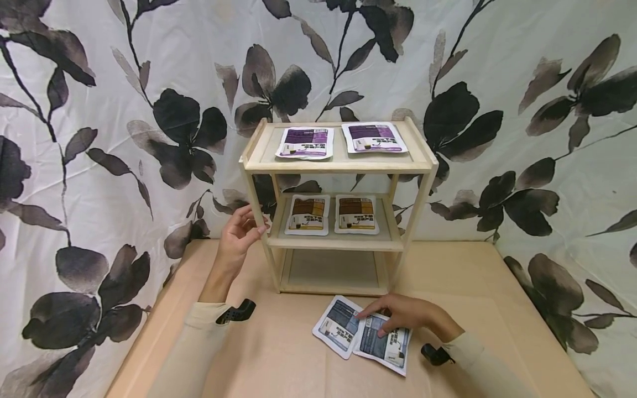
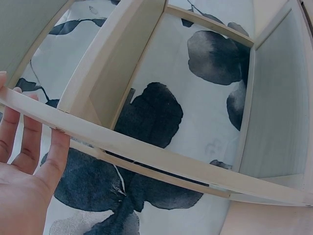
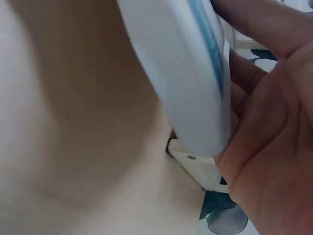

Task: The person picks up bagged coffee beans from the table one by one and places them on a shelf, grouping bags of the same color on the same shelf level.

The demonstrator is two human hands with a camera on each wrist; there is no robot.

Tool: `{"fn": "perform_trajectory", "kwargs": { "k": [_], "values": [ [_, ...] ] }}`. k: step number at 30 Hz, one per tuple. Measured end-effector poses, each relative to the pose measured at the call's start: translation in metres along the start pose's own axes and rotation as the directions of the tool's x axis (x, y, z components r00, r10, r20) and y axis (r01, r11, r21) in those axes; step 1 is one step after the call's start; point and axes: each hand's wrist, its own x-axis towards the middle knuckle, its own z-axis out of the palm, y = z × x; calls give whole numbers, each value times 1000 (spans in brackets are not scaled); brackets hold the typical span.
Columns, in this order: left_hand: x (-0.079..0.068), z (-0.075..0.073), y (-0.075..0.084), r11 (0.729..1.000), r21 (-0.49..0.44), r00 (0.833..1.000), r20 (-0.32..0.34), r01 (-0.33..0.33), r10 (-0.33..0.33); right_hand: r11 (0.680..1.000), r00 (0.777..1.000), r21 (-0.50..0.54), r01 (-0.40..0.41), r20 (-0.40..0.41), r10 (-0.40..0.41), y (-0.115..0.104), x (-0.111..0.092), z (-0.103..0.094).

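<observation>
A small three-tier wooden shelf stands on the table. My left hand grips its left post, the fingers passing behind the rail in the left wrist view. Below the shelf's front lie two flat white pouches with blue-grey labels, a left pouch and a right pouch. My right hand holds the right pouch, its thumb on the label and its fingers at the upper edge. In the right wrist view that pouch looks tilted, its edge near the palm. Part of it is hidden by the hand.
Two purple-labelled pouches, one on the left and one on the right, lie on the top tier. The middle tier bears two brown-labelled pouches. Behind the table hangs a floral cloth.
</observation>
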Motion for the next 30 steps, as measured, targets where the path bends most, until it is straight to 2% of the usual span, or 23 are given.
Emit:
{"fn": "perform_trajectory", "kwargs": {
  "k": [2, 5, 12, 16, 20, 23, 25, 30],
  "values": [
    [0, 0, 0, 1000, 4, 1000, 0, -1, 1, 1000, 999, 15, 27, 18, -27, -2, 0, -3],
    [0, 0, 0, 1000, 3, 1000, -2, -2, 2, 999, 1000, 39, 24, 10, -24, -5, 1, -6],
    [0, -1, -1, 1000, -4, 1000, -2, 4, -4, 987, 993, 163, 6, -120, 13, -2, 3, -6],
    [0, -1, -2, 1000, -1, 1000, 1, -3, 3, 949, 983, 316, 12, -178, 47, 2, 6, -3],
    [1, -1, -4, 1000, -7, 1000, 1, -7, 7, 890, 973, 455, 28, -217, 80, 4, 11, 2],
    [2, -1, -3, 1000, -6, 1000, -2, -7, 7, 855, 961, 517, 50, -257, 99, 3, 15, 5],
    [1, -1, -2, 1000, -3, 1000, -4, -5, 5, 842, 951, 536, 62, -287, 112, 3, 17, 8],
    [0, 0, -1, 1000, -1, 1000, -6, 1, -1, 877, 900, 478, 40, -398, 176, 0, 22, 11]
  ]
}}
